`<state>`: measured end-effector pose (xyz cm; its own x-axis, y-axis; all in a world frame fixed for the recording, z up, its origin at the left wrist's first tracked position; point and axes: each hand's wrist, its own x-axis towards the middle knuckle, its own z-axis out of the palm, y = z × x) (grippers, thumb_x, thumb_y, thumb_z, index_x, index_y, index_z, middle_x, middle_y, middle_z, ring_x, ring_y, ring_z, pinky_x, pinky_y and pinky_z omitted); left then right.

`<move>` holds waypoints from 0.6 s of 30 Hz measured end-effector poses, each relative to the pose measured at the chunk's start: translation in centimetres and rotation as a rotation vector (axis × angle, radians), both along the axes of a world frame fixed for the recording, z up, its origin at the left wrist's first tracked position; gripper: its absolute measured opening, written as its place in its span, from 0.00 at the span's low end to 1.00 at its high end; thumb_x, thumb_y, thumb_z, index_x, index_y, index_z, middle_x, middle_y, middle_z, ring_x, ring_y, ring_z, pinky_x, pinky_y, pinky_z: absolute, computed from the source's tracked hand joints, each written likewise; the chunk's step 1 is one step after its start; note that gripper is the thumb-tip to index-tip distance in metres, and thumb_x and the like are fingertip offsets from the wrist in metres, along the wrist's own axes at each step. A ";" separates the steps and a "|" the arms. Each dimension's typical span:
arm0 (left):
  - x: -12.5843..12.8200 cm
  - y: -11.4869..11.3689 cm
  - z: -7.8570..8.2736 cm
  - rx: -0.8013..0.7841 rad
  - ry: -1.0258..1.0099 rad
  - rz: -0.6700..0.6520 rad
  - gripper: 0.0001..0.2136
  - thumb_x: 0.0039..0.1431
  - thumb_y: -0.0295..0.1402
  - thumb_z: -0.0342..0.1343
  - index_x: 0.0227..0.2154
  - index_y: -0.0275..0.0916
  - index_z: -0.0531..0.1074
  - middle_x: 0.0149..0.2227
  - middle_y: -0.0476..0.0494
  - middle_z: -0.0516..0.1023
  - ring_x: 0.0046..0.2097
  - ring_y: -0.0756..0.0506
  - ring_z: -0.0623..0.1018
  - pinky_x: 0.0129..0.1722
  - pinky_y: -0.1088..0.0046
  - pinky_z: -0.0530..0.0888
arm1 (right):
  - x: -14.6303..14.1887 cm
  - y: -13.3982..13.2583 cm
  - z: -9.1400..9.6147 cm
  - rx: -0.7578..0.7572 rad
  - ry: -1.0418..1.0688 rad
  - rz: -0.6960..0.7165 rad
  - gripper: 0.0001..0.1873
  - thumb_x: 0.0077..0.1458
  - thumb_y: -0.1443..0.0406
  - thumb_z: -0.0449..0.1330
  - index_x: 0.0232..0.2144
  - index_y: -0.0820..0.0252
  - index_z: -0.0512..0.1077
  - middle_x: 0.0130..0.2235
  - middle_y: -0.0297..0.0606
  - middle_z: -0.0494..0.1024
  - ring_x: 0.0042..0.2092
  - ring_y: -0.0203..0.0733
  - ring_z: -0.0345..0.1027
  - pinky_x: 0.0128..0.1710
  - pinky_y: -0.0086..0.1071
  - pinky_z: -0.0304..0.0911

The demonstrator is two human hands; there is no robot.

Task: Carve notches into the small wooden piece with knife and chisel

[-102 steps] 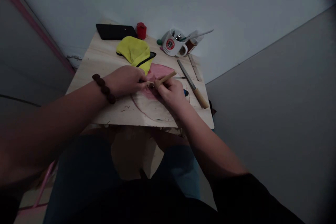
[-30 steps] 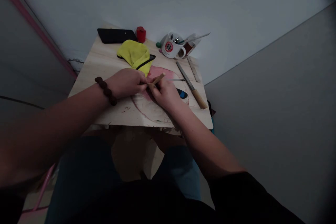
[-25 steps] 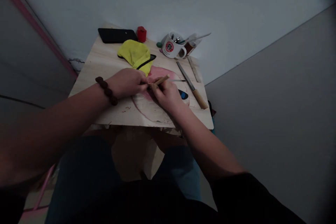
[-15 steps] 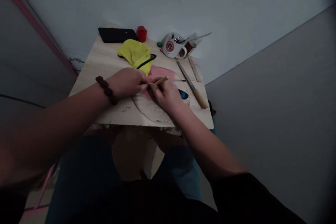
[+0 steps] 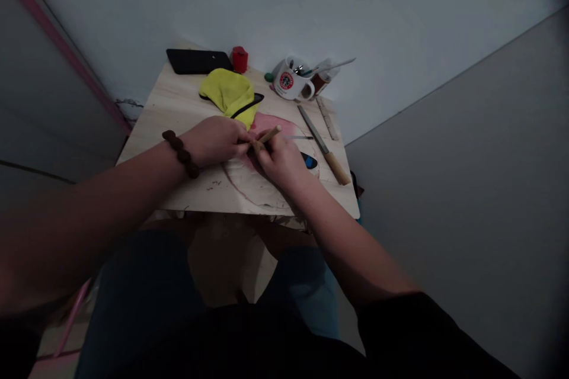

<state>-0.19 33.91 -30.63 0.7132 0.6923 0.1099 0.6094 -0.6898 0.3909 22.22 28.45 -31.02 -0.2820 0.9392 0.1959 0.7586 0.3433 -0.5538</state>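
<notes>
My right hand (image 5: 287,161) is closed around a slim tool with a wooden handle (image 5: 270,134), whose rounded end slants up between thumb and fingers. Its working end is hidden where the two hands meet. My left hand (image 5: 221,141) pinches close against it, thumb and fingertips together; whatever small thing they hold cannot be made out. Both hands are over a pink-stained patch (image 5: 280,125) of the wooden board. Just beyond the left hand lies a yellow cloth (image 5: 227,90) with black edging. A black and blue object (image 5: 309,160) is partly covered by my right hand.
To the right lie a flat file (image 5: 326,151) with a wooden handle and a ruler (image 5: 327,118). Along the wall stand a white mug (image 5: 287,83) with tools, a bottle (image 5: 320,82), a red container (image 5: 240,59) and a black tablet-like slab (image 5: 198,61).
The wooden handle's end has shifted slightly left and stands a bit more upright in my right hand. Both hands otherwise stay together in the same place.
</notes>
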 end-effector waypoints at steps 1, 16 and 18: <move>0.0 0.0 0.0 0.000 -0.001 0.002 0.15 0.75 0.35 0.56 0.49 0.43 0.89 0.50 0.42 0.89 0.48 0.39 0.81 0.46 0.63 0.70 | 0.0 0.0 0.1 0.004 -0.014 -0.001 0.17 0.73 0.58 0.64 0.59 0.56 0.81 0.52 0.51 0.90 0.52 0.62 0.83 0.53 0.51 0.77; 0.2 -0.2 0.1 -0.020 0.001 0.022 0.15 0.74 0.36 0.56 0.47 0.43 0.90 0.51 0.41 0.90 0.49 0.40 0.83 0.48 0.64 0.71 | -0.4 0.2 -0.2 0.007 -0.022 -0.041 0.15 0.75 0.54 0.63 0.51 0.57 0.83 0.44 0.47 0.90 0.44 0.56 0.83 0.48 0.46 0.75; 0.2 -0.2 0.0 -0.017 -0.003 0.024 0.15 0.74 0.36 0.56 0.47 0.42 0.89 0.50 0.40 0.90 0.49 0.39 0.83 0.48 0.64 0.71 | -0.3 0.2 -0.3 0.007 0.006 -0.042 0.14 0.74 0.54 0.63 0.48 0.56 0.83 0.43 0.46 0.90 0.43 0.55 0.83 0.47 0.45 0.76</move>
<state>0.02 33.72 -30.58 0.6957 0.7113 0.1000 0.6250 -0.6681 0.4037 21.89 28.70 -31.29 -0.2413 0.9487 0.2042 0.7688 0.3153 -0.5564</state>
